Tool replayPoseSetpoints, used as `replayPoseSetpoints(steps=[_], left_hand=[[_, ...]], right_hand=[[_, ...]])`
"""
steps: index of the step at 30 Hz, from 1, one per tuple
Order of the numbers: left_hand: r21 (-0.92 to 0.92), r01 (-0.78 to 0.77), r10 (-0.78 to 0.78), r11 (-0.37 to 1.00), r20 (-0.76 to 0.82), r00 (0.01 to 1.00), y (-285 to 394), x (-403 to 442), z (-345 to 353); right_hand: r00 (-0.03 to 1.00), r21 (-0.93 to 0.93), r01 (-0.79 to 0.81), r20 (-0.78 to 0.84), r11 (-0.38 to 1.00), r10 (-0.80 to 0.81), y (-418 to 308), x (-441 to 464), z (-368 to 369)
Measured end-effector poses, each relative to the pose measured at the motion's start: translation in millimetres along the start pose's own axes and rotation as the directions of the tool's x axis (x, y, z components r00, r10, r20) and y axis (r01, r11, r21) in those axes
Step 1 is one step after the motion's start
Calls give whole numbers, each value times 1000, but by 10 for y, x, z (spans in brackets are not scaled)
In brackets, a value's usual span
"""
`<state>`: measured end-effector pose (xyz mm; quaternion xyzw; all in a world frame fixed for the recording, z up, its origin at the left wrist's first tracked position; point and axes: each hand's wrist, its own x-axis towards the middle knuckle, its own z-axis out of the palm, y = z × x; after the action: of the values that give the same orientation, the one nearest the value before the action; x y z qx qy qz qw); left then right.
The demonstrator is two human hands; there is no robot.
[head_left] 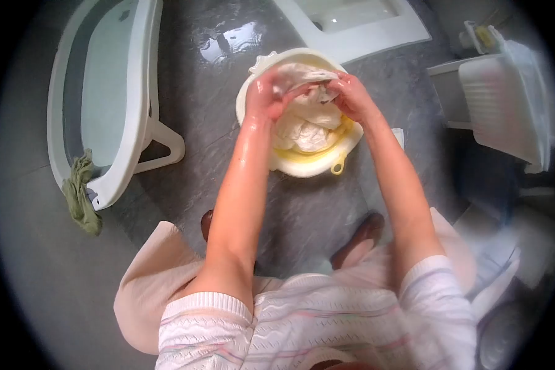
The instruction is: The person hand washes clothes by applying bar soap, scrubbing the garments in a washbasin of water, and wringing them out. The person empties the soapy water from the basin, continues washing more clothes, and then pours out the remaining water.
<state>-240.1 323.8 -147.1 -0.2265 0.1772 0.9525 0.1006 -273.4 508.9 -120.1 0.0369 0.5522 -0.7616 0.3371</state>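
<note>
White cloth: one bunched, wet-looking white cloth (306,134), lying partly inside the basin, its upper part lifted between the hands.
Basin: round white plastic basin with a yellow inner band (302,168), on the dark grey floor (188,105); yellow loop (337,168) at the rim.
Left hand: left hand (263,100) closed around the cloth's raised edge, fingers curled inward; exact finger contact cannot be told.
Right hand: right hand (353,98) gripping the opposite side of the raised portion between thumb and fingers.
Handling: keep the lifted portion low and inside the rim so drips land in the basin. Grip both sides firmly, as wet fabric may slip. Work one section at a time; avoid dragging the rim.
Tub: long white plastic tub (143,80) at the left, green cloth (80,194) draped over its near corner.
</note>
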Motion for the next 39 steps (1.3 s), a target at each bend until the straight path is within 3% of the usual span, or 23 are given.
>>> replayPoseSetpoints(steps=[2,3,4,5,7,9,10,11,12,13,16,17,20,21,23,25,27,30,31,34,36,38,39], left_hand=[[41,-38,47,998,-233,971,-206,-95,-42],[5,-2,3,1000,-269,963,-246,-115,-51],[-29,31,-39,999,-302,953,-272,-114,-47],[-67,68,-87,995,-337,938,-298,-110,-63],[-256,162,-87,953,280,956,-533,229,-682],[-195,161,-124,967,193,973,-679,170,-677],[-165,165,-141,972,149,979,-753,141,-676],[-63,117,-128,991,-216,968,-784,-114,-101],[53,105,-59,993,-551,833,-787,-247,204],[51,133,-83,990,-555,828,-819,-196,139],[-128,-4,-49,992,-410,911,-764,-80,-69],[-131,7,14,991,159,987,-821,242,-901],[378,22,105,926,-312,944,-584,3,-297],[214,153,-36,965,-468,883,-462,-73,49],[259,119,-7,959,-398,917,-354,109,-146],[197,36,10,980,-231,973,-176,-126,35],[261,87,-13,961,-275,961,-203,67,-226],[346,81,33,935,-311,950,-359,201,-440],[297,99,-1,950,-313,950,-371,244,-510],[124,144,-91,982,-359,929,-253,228,-375],[37,89,-76,995,-258,963,-289,161,-401],[5,-41,41,999,6,999,-332,103,-500],[-149,4,0,989,26,1000,-339,51,-413]], right_hand=[[989,131,2,-144,991,17,22,23,63],[979,55,-4,-205,998,16,72,53,97],[954,-392,-151,-299,908,30,99,74,131],[960,-593,-24,-238,805,-146,210,57,307],[879,-841,222,-46,493,-475,389,-106,727],[657,-913,396,205,101,-726,391,-311,1072],[779,-951,284,153,124,-608,410,-191,859],[875,-977,167,85,132,-477,444,37,462],[943,-991,52,8,123,-334,481,171,258],[939,-966,-45,-128,256,-318,456,125,318],[877,-973,102,-9,205,-480,505,-4,530],[878,-970,177,80,165,-471,483,-196,830],[895,-930,76,-95,360,-435,499,24,714],[887,-952,-46,-178,301,-427,612,307,372],[923,-638,19,-284,770,-259,903,732,-273],[888,-649,-13,-357,761,-290,796,755,-235],[760,-851,-1,-342,526,-552,553,503,148],[924,-993,-100,-71,-56,-376,766,543,100],[973,-994,-109,-106,-5,-206,730,612,44],[969,-840,-154,-232,521,-88,387,500,360],[900,-954,160,36,252,-435,448,188,688],[691,-913,404,348,-60,-634,583,-27,987],[663,-910,405,361,-92,-656,623,11,966]])
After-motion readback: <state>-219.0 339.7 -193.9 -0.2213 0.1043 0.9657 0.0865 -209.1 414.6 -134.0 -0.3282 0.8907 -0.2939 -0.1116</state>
